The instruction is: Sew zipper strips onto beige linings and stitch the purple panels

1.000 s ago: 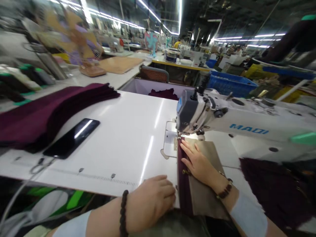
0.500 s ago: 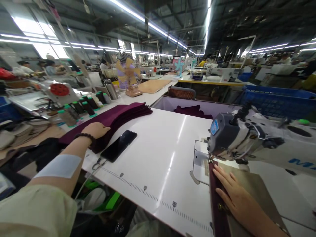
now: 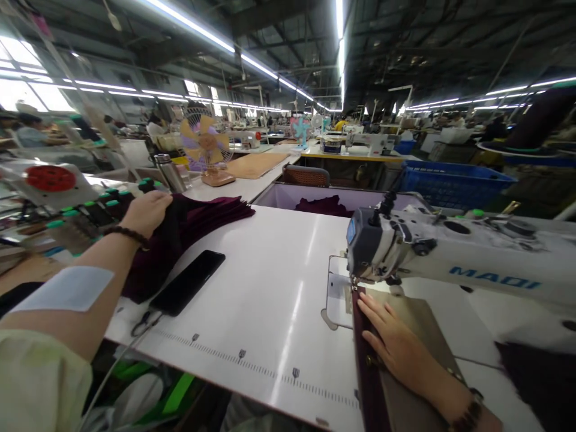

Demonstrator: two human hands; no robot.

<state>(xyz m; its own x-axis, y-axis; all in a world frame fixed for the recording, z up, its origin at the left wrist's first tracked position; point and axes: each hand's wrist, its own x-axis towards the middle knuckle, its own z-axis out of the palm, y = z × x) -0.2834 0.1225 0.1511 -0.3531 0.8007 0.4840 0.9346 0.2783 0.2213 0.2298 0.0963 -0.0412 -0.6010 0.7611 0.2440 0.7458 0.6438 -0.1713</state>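
Note:
My left hand (image 3: 146, 215) is closed in a pinch on the top piece of a dark maroon fabric stack (image 3: 216, 215), holding its near edge raised. That stack lies at the table's left side, its layers fanned at the far end. My right hand (image 3: 396, 348) rests flat, fingers stretched out, on a maroon fabric strip (image 3: 368, 372) and a khaki panel (image 3: 416, 309) beside it. The strip's far end sits under the needle area of a white sewing machine (image 3: 454, 252). A small metal piece on the strip is partly hidden by the right hand.
A black phone (image 3: 189, 282) with a cable lies near the stack. Thread spools (image 3: 94, 211), a flask (image 3: 170, 173) and a fan (image 3: 207, 144) stand farther left. Beyond the table, a lilac bin (image 3: 274, 195) holds maroon fabric. A blue crate (image 3: 454, 183) stands behind the machine.
My left hand has risen from the stack's top, lifting the near edge of a maroon piece. The view has swung right. My right hand keeps its place on the strip.

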